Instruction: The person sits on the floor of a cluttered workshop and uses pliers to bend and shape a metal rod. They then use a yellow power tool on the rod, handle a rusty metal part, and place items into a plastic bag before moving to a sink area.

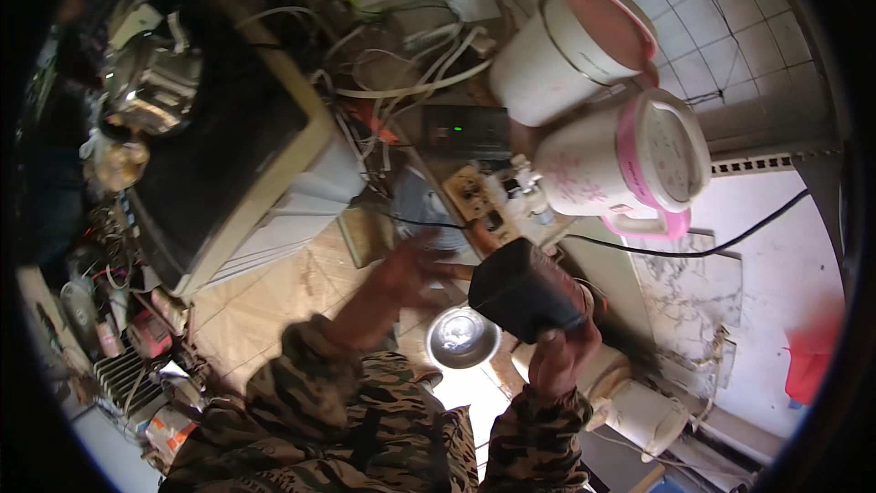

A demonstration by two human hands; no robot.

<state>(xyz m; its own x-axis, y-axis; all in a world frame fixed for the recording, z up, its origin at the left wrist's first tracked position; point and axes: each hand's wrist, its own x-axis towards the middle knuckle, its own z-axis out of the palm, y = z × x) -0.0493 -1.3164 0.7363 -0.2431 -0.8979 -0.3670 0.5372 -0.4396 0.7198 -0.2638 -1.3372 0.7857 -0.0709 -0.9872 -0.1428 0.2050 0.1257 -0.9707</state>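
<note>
My right hand [563, 361] is closed round the lower end of a dark, block-shaped object [516, 288] with a flat black face, its thumb pressed on the near edge. The object is held tilted in the air, and its exact kind cannot be made out. To its left is my left hand [388, 292], blurred by motion, with fingers apart and reaching toward the object. I see nothing in that hand. Whether a fingertip touches the object is unclear. Behind the object sits a worn power socket strip [472, 194] with plugs in it.
Two white-and-pink jugs [630, 160] stand at the back right. A black box with a green light [465, 131] lies among tangled white cables [411, 91]. Below is a metal bowl [464, 338]. A dark-topped cabinet [224, 128] fills the left, and a black cord [703, 253] runs right.
</note>
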